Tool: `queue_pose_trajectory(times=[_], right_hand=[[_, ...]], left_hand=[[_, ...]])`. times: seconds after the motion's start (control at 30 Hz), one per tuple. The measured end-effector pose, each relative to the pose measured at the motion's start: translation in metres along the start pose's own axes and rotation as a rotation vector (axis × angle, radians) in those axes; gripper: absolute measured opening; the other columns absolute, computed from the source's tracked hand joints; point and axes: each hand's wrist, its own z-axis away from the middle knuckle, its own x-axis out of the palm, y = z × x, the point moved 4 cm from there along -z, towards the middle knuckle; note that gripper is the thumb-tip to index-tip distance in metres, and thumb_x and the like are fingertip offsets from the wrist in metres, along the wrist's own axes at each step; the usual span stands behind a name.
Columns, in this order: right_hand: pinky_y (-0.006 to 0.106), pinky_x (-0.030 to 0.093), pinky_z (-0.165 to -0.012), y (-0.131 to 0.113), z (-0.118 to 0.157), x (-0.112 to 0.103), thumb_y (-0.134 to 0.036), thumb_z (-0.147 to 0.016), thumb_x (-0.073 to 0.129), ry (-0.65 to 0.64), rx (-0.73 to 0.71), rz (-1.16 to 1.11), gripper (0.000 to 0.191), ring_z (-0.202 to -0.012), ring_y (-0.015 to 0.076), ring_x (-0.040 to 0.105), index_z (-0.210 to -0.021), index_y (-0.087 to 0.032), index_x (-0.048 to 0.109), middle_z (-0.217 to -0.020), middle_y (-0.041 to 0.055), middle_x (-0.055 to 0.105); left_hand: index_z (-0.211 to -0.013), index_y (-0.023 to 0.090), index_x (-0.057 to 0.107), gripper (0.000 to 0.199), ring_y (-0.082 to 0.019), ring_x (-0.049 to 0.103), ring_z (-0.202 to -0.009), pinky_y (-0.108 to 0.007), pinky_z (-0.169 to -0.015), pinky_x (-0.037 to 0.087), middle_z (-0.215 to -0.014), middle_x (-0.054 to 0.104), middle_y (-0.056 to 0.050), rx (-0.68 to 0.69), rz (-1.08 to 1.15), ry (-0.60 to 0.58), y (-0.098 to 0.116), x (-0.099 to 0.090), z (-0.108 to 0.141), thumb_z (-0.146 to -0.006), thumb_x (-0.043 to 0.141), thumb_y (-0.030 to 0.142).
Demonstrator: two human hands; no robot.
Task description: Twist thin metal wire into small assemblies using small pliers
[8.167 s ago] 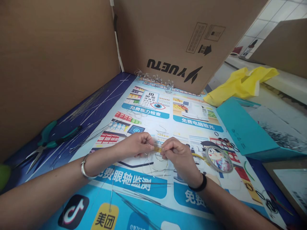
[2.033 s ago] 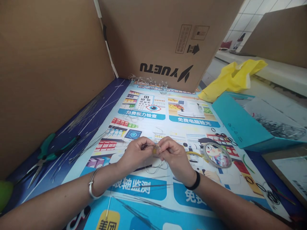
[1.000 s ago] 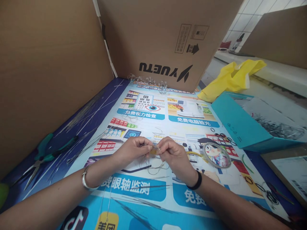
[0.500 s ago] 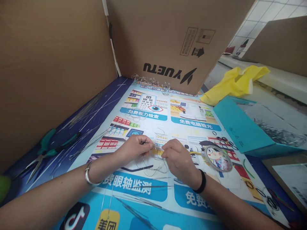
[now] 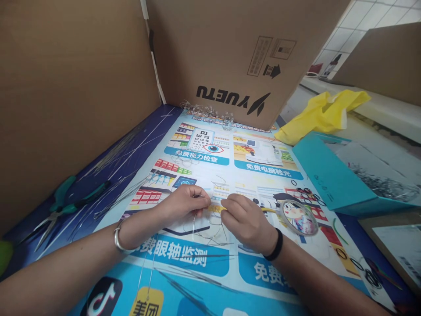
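Observation:
Over the printed mat, my left hand (image 5: 190,200) pinches a thin metal wire (image 5: 194,226), whose free end hangs below the fingers. My right hand (image 5: 242,221) faces it a short gap away, fingers curled and thumb pressed in. A fine wire seems to run down from the right fingertips, though the grip itself is too small to make out fully. Loose bent wires (image 5: 210,237) lie beneath both hands. Just right of my right hand rests a magnifying glass (image 5: 298,218) with a yellow handle.
Teal-handled pliers (image 5: 70,206) lie open at the left beside straight wires (image 5: 115,151). Cardboard walls (image 5: 230,52) enclose the back and left. Twisted wire pieces (image 5: 226,120) sit at the back. A teal box (image 5: 332,175), yellow cloth (image 5: 324,115) and black rings (image 5: 371,277) are on the right.
My right hand has turned slightly and its fingers have curled in more. A wire end now hangs straight down below my left fingers. The left hand has barely shifted.

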Motion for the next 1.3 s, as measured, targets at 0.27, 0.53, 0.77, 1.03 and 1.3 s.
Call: queue_pose_trajectory(times=[0.27, 0.53, 0.77, 1.03, 1.3], right_hand=[[0.034, 0.044, -0.069, -0.002, -0.001, 0.001, -0.006, -0.085, 0.044, -0.043, -0.041, -0.008, 0.023, -0.085, 0.0198, 0.051, -0.070, -0.019, 0.055, -0.081, 0.0074, 0.058], [0.033, 0.039, -0.065, -0.003, -0.003, 0.005, -0.010, -0.087, 0.042, -0.169, -0.078, 0.054, 0.024, -0.077, 0.0188, 0.046, -0.070, -0.019, 0.056, -0.075, 0.0056, 0.053], [0.030, 0.033, -0.058, 0.000, -0.002, 0.010, -0.007, -0.086, 0.041, -0.164, 0.043, -0.041, 0.026, -0.068, 0.0160, 0.039, -0.066, -0.017, 0.053, -0.068, 0.0036, 0.048], [0.032, 0.031, -0.057, -0.006, -0.007, 0.007, -0.009, -0.086, 0.044, -0.220, 0.010, 0.073, 0.023, -0.067, 0.0175, 0.038, -0.066, -0.017, 0.054, -0.067, 0.0043, 0.048], [0.033, 0.031, -0.057, -0.012, -0.008, 0.009, -0.008, -0.084, 0.045, -0.326, -0.012, 0.143, 0.017, -0.070, 0.0188, 0.041, -0.073, -0.017, 0.054, -0.071, 0.0041, 0.049]], left_hand=[[-0.068, 0.013, 0.061, 0.016, -0.007, 0.046, -0.045, -0.020, -0.046, 0.032, -0.048, 0.055, 0.001, -0.022, 0.043, -0.071, 0.002, 0.002, 0.001, -0.074, 0.061, 0.028], [-0.067, 0.014, 0.060, 0.015, -0.007, 0.046, -0.043, -0.019, -0.046, 0.031, -0.045, 0.054, 0.002, -0.020, -0.037, -0.063, 0.002, 0.003, 0.001, -0.075, 0.058, 0.026], [-0.063, 0.016, 0.055, 0.014, -0.008, 0.044, -0.043, -0.019, -0.046, 0.032, -0.045, 0.051, 0.005, -0.016, -0.143, 0.044, 0.008, 0.005, 0.005, -0.074, 0.056, 0.024], [-0.064, 0.016, 0.055, 0.011, -0.008, 0.048, -0.043, -0.019, -0.047, 0.034, -0.044, 0.052, 0.005, 0.035, -0.136, 0.119, -0.001, 0.008, 0.004, -0.073, 0.055, 0.022], [-0.065, 0.016, 0.054, 0.010, -0.007, 0.045, -0.042, -0.018, -0.043, 0.034, -0.044, 0.050, 0.006, 0.024, -0.142, 0.187, -0.005, 0.013, 0.005, -0.071, 0.057, 0.023]])
